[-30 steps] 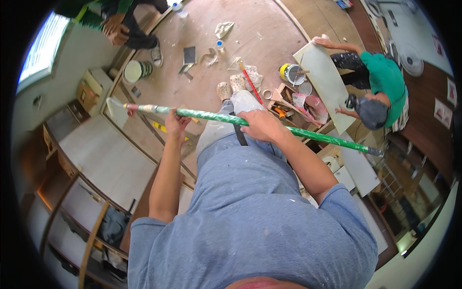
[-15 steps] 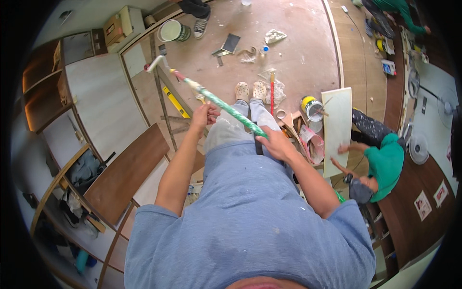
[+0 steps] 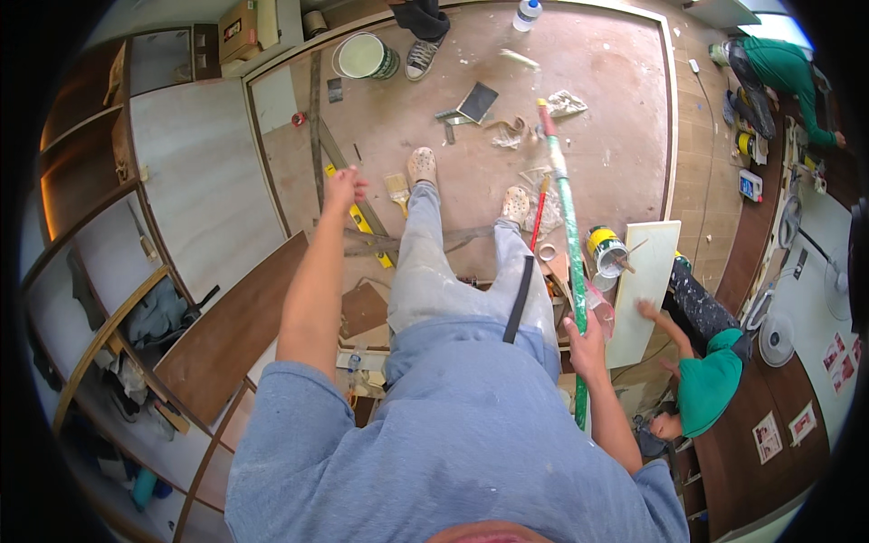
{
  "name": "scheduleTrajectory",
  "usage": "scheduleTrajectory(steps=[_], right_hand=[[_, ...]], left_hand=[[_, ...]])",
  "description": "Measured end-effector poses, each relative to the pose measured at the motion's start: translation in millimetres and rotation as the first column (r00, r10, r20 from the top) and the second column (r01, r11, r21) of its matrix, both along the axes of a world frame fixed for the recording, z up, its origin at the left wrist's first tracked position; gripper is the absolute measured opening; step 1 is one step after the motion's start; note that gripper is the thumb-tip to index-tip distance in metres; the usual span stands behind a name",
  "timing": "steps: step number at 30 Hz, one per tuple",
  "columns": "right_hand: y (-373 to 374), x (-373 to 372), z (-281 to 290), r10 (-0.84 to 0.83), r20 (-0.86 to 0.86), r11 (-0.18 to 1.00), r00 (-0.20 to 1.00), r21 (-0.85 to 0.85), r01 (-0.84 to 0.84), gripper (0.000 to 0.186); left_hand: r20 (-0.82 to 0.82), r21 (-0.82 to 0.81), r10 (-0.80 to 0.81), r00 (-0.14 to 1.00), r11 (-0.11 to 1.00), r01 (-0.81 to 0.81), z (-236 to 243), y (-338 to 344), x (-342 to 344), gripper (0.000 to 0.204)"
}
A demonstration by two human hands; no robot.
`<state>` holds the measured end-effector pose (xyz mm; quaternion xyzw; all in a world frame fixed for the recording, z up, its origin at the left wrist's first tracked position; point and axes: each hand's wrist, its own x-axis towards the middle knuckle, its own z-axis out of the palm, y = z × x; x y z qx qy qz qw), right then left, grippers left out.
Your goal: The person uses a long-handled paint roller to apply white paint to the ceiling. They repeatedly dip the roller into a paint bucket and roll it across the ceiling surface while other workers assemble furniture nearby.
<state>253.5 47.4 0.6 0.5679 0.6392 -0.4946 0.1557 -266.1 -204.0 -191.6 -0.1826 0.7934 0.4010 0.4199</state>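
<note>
My right hand (image 3: 587, 346) is wrapped round a long pole (image 3: 572, 231) with green wrapping and a red and yellow far end. The pole stands out away from me on my right, its near end beside my forearm. Past its tip is a whitish roller-like piece (image 3: 519, 59), and I cannot make out how the two join. My left hand (image 3: 342, 188) is held out to the left, empty, with its fingers apart. Below and beside it lie a yellow spirit level (image 3: 362, 220) and a wide paintbrush (image 3: 396, 191).
Ahead are a bucket of pale paint (image 3: 364, 56), a water bottle (image 3: 527, 14) and a person's shoe (image 3: 422, 59). On the right, a paint can (image 3: 605, 249) stands beside a white board (image 3: 647, 285) and a co-worker in green (image 3: 715, 385). Another person (image 3: 783, 77) bends farther off. Brown panels (image 3: 231, 330) stand left.
The pole has swung from pointing far left to pointing ahead on my right, carried by my right hand. My left hand has moved away leftward, and my feet are wider apart.
</note>
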Motion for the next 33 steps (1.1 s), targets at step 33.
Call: scheduleTrajectory(steps=[33], right_hand=[[-65, -191, -74, -0.581, 0.328, 0.810, 0.745, 0.138, 0.570, 0.017]], left_hand=[[-0.407, -0.496, -0.704, 0.582, 0.705, 0.506, -316, 117, -352, 0.052]])
